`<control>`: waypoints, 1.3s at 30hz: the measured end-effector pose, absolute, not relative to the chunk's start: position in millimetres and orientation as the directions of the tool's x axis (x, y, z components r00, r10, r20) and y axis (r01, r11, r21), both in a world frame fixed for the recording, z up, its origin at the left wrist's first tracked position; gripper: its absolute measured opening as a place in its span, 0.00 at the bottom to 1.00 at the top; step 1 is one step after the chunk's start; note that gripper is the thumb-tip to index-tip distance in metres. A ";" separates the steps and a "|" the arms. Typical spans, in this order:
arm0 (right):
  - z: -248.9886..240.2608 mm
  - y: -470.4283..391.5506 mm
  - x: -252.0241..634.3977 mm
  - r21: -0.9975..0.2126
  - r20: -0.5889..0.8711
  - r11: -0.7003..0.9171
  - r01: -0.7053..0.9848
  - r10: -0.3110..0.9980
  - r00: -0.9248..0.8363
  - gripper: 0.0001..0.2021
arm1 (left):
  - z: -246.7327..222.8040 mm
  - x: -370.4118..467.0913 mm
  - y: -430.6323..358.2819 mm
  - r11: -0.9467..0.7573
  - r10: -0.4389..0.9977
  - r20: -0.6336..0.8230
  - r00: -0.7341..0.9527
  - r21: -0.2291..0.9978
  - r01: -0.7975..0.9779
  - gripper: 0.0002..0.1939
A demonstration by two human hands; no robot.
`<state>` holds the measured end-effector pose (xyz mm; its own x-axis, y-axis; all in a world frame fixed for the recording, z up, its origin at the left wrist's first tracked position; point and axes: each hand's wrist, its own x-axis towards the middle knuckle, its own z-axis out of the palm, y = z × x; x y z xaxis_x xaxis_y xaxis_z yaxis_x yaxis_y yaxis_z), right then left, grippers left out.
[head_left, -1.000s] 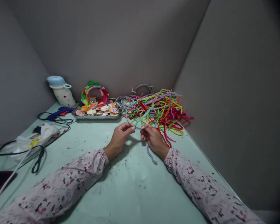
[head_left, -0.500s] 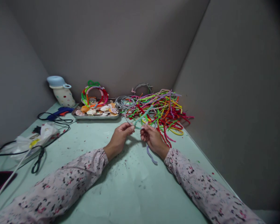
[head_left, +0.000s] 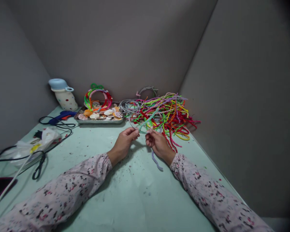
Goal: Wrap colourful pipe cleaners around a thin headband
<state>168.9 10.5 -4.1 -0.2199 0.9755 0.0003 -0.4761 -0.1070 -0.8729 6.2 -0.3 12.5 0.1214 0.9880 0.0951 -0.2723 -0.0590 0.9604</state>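
Note:
A mint-green pipe cleaner (head_left: 149,118) runs between my hands, one end sticking up toward the back right. My left hand (head_left: 124,142) is closed, thumb and forefinger pinching the pipe cleaner where it seems to meet a thin grey wire (head_left: 130,120). Opposite it, my right hand (head_left: 159,144) pinches another stretch of the same pipe cleaner, its other fingers curled. A lilac pipe cleaner (head_left: 157,162) lies just below my right hand. Behind both hands spreads a tangled pile of coloured pipe cleaners (head_left: 171,112).
A metal tray (head_left: 99,121) of seashells has pipe-cleaner-wrapped rings (head_left: 86,100) on it. Grey wire coils (head_left: 126,106) lie beside it. At left are a bottle (head_left: 65,98), a blue glue gun (head_left: 56,119), black cable (head_left: 40,170) and a plastic bag (head_left: 48,137). Walls rise behind and right.
Almost nothing differs. The raised end of the mint-green pipe cleaner has shifted very slightly, while both hands keep their pinch in the same place.

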 end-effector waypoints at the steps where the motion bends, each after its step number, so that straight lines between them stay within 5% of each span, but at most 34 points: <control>1: -3.8 10.2 169.0 -0.868 -0.010 -0.121 -0.482 0.974 -0.227 0.12 | 12.2 6.4 0.1 -0.056 0.988 0.094 0.125 0.958 -0.282 0.09; 39: -3.3 10.4 168.5 -0.864 -0.020 -0.128 -0.486 0.975 -0.221 0.15 | 18.4 5.6 -2.1 0.087 0.982 0.000 0.190 0.887 -0.453 0.10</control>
